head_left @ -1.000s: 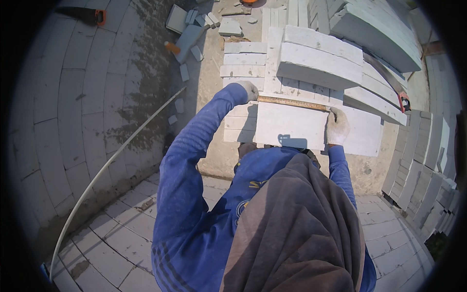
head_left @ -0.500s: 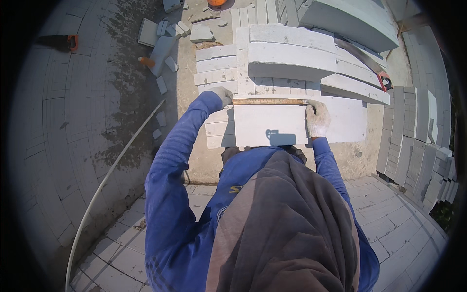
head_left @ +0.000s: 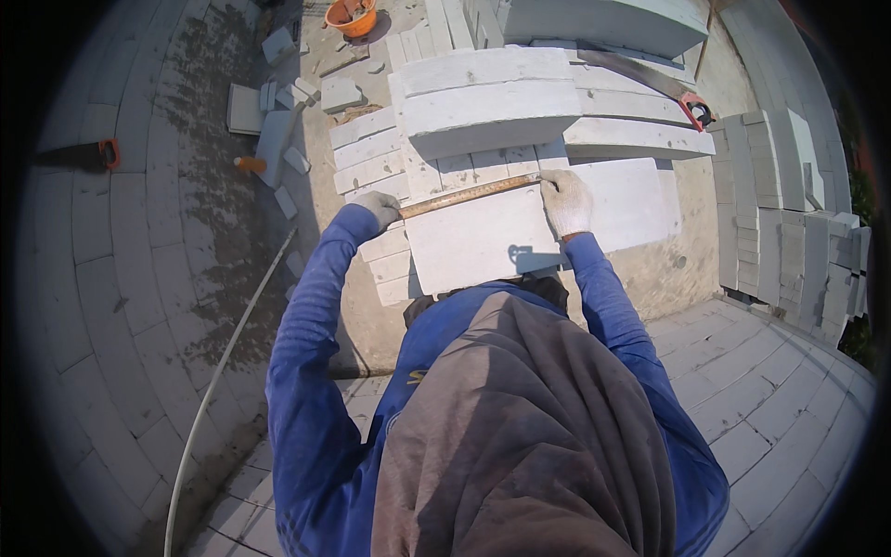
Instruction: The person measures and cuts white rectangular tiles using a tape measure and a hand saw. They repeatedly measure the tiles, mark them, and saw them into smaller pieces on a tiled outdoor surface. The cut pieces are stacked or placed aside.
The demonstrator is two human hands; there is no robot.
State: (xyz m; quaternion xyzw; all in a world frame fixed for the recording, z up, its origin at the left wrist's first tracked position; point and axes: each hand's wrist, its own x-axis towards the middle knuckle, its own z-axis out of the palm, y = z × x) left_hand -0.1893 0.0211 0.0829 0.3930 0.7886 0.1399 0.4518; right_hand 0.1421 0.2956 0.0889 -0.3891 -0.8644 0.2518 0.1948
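Observation:
A white block (head_left: 478, 239) lies flat in front of me. Along its far edge stretches a worn, yellow-brown measuring tape (head_left: 471, 195). At the tape's left end, my gloved left hand (head_left: 377, 208) is closed on it, the fingertips partly hidden. My gloved right hand (head_left: 568, 202) pinches the other end near the block's far right corner, its palm over the right side of the block. Just beyond the tape, a thick white block (head_left: 492, 116) rests on rows of narrower pieces. Another flat white block (head_left: 624, 200) lies to the right of my right hand.
A handsaw (head_left: 650, 79) with a red handle lies on the blocks at far right. A second saw (head_left: 79, 155) is at far left. An orange basin (head_left: 351, 17) stands at the back. Offcuts (head_left: 274, 139) are scattered left, near a long pale hose (head_left: 223, 362). Blocks are stacked (head_left: 780, 223) at right.
The whole view has shifted and turned, so the block and tape appear farther left and tilted. Both hands still hold the tape along the block's far edge.

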